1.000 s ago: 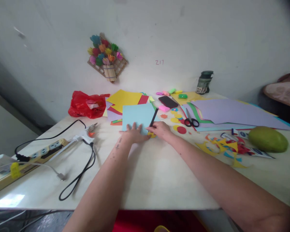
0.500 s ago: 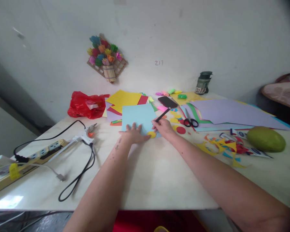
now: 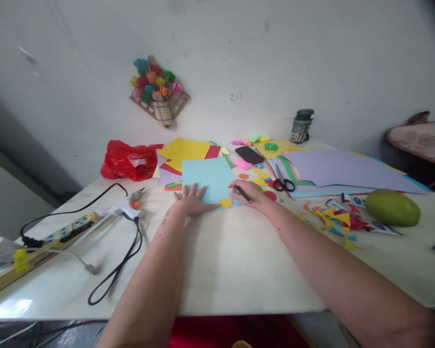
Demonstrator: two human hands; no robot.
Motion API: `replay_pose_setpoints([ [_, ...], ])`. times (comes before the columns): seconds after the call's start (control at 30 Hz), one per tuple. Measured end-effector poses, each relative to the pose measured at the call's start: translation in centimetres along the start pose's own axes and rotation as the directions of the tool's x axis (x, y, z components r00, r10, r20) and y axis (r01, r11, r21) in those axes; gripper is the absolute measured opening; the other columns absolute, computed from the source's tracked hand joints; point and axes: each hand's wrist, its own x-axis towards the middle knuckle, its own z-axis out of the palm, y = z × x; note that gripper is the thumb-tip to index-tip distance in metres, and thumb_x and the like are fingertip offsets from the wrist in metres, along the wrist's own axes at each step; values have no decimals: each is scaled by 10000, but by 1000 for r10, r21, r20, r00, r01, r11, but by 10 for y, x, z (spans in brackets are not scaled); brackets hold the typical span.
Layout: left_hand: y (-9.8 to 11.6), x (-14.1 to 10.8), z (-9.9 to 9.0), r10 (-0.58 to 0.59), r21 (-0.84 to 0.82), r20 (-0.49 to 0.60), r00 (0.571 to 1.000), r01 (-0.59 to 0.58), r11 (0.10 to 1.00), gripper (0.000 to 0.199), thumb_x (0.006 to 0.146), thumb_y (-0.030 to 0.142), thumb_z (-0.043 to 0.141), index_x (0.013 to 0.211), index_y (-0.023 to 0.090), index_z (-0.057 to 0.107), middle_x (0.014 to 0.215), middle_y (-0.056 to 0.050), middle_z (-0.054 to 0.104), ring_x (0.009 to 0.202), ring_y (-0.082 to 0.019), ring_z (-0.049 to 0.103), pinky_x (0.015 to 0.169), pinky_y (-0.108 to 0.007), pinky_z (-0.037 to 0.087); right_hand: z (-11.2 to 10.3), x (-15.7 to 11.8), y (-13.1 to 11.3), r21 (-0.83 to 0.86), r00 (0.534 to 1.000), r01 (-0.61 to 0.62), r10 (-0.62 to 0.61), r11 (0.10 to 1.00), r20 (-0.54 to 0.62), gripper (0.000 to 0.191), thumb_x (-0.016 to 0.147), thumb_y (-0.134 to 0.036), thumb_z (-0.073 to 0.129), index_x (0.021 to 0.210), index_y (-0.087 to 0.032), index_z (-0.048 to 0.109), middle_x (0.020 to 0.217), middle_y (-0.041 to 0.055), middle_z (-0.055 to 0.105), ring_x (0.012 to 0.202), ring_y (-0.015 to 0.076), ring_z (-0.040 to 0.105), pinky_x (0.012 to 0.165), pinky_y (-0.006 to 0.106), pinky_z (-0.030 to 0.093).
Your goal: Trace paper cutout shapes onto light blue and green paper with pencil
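Note:
A light blue sheet of paper (image 3: 210,174) lies on the table in front of me. My left hand (image 3: 189,200) rests flat on its lower left part, fingers spread, with the thumb reaching toward a yellow paper circle (image 3: 225,203). That circle sits near the sheet's bottom edge. At the sheet's right edge, my right hand (image 3: 252,193) holds a black pen (image 3: 243,194), which slants down to the right across the fingers. Just beyond the right hand are more yellow circles (image 3: 260,182), a red circle (image 3: 270,195) and black-handled scissors (image 3: 283,183).
Colored paper sheets (image 3: 329,166) and a phone (image 3: 249,155) lie farther back. A green mango-like fruit (image 3: 393,208) and paper scraps (image 3: 328,216) are at right. On the left are a power strip (image 3: 68,229), a glue gun (image 3: 130,203) and a red plastic bag (image 3: 125,162).
The pen has swung in my right hand from pointing up and right to slanting downward. My left hand has shifted slightly left, and its thumb has come off the yellow circle.

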Motion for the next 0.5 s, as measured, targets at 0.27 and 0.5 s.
replay_pose_setpoints([
  [0.27,8,6,7,-99,-31,-57,993,97,995,852,572,750,270,1287,364,16,1368,34,-65,1188,-359,-101,866,-618,65,-2,5,12,11,978,-95,95,995,-185,326,780,-424,312,872,-226,554,720,-9,607,667,108,534,564,202,348],
  [0.5,24,9,15,-167,-33,-164,972,164,986,801,609,741,180,1293,335,90,1375,-3,24,1207,-331,-57,892,-591,-8,8,7,22,-16,979,-43,39,999,-200,280,743,-386,402,930,-229,539,705,-11,611,666,121,553,573,206,355],
])
